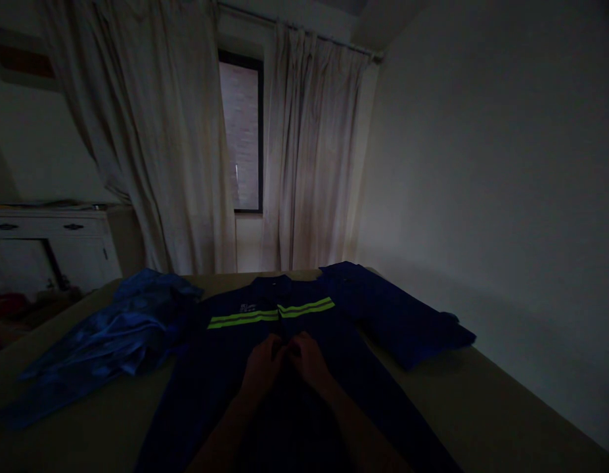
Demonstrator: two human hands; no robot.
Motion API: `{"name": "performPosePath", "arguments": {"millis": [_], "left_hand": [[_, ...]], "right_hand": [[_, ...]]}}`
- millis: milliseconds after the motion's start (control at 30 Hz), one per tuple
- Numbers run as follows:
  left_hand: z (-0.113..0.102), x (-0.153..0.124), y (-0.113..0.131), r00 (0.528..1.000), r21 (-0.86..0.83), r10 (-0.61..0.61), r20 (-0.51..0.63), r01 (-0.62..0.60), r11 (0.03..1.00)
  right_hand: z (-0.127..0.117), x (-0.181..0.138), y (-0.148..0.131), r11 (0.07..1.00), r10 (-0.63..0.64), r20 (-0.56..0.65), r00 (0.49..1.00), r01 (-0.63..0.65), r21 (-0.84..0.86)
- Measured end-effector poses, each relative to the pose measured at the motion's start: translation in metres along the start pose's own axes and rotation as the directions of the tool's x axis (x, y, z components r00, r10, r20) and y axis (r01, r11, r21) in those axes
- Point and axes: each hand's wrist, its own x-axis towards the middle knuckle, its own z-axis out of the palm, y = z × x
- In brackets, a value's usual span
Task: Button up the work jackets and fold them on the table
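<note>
A dark blue work jacket (225, 348) lies spread out before me, its collar at the far end. Yellow-green reflective stripes cross its chest, and small white lettering sits on the left side. Both hands meet at the jacket's front opening, just below the stripes. My left hand (265, 358) has its fingers pinched on one side of the opening. Close beside it, my right hand (307, 357) pinches the other side. Dim light hides the fingertips, and I cannot make out any button or zip between them.
A crumpled lighter blue garment (141, 322) lies to the left on the bed-like surface (94, 437). Another dark blue garment (387, 309), folded, lies at the right near the wall (491, 197). Curtains (314, 151) and a white cabinet (82, 243) stand beyond.
</note>
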Motion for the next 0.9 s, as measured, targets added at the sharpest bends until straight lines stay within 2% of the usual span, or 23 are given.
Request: {"name": "performPosePath", "arguments": {"millis": [67, 267, 467, 667, 900], "left_hand": [[-0.002, 0.003, -0.004, 1.0, -0.05, -0.02, 0.022, 0.021, 0.999], [-0.004, 0.006, -0.008, 0.998, -0.06, -0.015, 0.056, 0.018, 0.998], [0.003, -0.002, 0.0, 1.0, 0.081, 0.014, 0.014, -0.015, 0.997], [0.003, -0.003, 0.0, 0.998, 0.222, -0.048, -0.04, 0.056, 0.973], [-0.003, 0.0, -0.009, 0.997, 0.208, -0.043, 0.066, 0.029, 0.978]], "right_hand": [[-0.001, 0.0, -0.001, 1.0, 0.006, 0.015, 1.0, -0.006, 0.008], [0.0, 0.0, -0.001, 0.999, 0.047, 0.013, 0.999, -0.047, 0.025], [0.001, 0.001, 0.001, 0.998, 0.044, 0.028, 0.999, -0.045, 0.039], [0.002, 0.0, -0.002, 0.998, 0.053, 0.01, 0.999, -0.053, -0.035], [0.004, 0.0, -0.001, 0.997, 0.061, -0.003, 0.998, -0.061, -0.056]]}}
